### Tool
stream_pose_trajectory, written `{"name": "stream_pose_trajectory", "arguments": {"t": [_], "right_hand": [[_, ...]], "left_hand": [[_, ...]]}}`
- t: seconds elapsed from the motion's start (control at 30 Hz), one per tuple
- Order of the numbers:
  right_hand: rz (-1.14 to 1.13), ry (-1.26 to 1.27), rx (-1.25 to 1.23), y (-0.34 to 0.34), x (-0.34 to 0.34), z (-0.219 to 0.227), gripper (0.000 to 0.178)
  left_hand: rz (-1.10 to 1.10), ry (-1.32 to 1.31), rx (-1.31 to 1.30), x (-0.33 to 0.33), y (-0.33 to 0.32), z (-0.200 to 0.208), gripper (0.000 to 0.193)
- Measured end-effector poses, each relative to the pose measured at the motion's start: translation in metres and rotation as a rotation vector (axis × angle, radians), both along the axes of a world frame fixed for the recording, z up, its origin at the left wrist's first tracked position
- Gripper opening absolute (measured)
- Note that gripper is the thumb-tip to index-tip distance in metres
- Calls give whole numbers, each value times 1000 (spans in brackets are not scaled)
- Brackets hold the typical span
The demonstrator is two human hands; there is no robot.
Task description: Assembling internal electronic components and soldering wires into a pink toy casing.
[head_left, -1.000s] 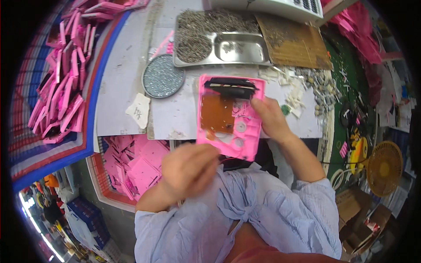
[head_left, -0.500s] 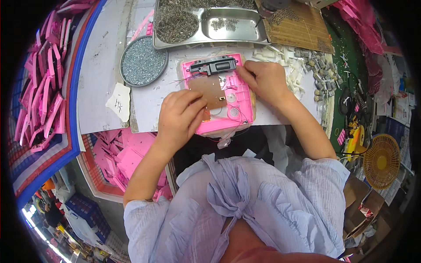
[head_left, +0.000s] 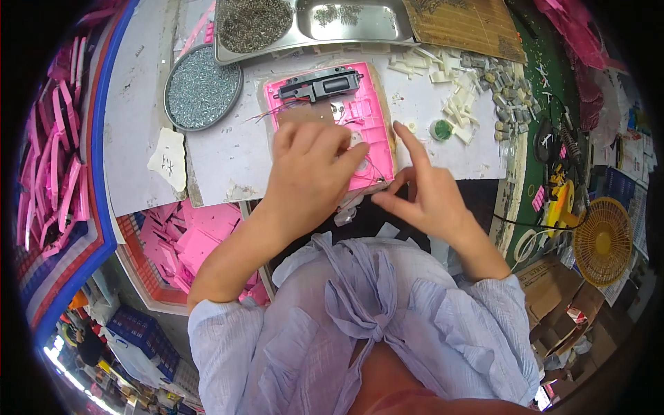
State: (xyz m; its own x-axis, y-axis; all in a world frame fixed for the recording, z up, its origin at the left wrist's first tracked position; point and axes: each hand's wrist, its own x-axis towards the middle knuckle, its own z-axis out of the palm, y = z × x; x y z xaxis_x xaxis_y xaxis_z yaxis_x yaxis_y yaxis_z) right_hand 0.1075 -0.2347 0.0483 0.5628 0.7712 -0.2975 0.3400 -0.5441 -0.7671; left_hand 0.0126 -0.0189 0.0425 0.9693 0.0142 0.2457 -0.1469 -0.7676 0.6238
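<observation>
A pink plastic housing (head_left: 382, 131) lies in front of me, with a black speaker-like bar (head_left: 319, 87) across its far end. Inside it is a brown circuit board (head_left: 304, 113), partly covered by my left hand (head_left: 308, 166). That hand is curled over the board, its thumb and index fingertips close together; anything between them is hidden. Thin red and dark wires (head_left: 277, 111) trail from the housing's left side. My right hand (head_left: 432, 197) hovers by the near right corner, index finger stretched out, thumb and other fingers apart near a dark wire there.
A round dish of small screws (head_left: 202, 124) stands left. Behind are a metal tray (head_left: 304, 43) of small metal parts and cardboard (head_left: 467, 31). White plastic parts (head_left: 460, 107), a green round piece (head_left: 440, 130) and grey blocks (head_left: 501, 104) lie right. A bin (head_left: 131, 259) of pink parts sits below left.
My left hand has moved right and farther over the board. My right hand has left the housing's far right side for its near right corner, uncovering the green round piece. The view has shifted.
</observation>
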Motion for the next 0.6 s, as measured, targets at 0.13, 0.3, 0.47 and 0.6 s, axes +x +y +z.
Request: {"name": "stream_pose_trajectory", "arguments": {"t": [0.13, 0.3, 0.47, 0.6], "right_hand": [[108, 223, 139, -10, -11, 12, 98], [217, -273, 367, 2, 14, 8, 57], [478, -535, 393, 48, -1, -13, 39], [454, -650, 306, 74, -15, -17, 33]], "left_hand": [[-125, 149, -256, 11, -3, 8, 33], [-289, -228, 183, -27, 3, -30, 27], [-167, -209, 62, -66, 3, -32, 25], [239, -49, 66, -93, 16, -39, 14]]}}
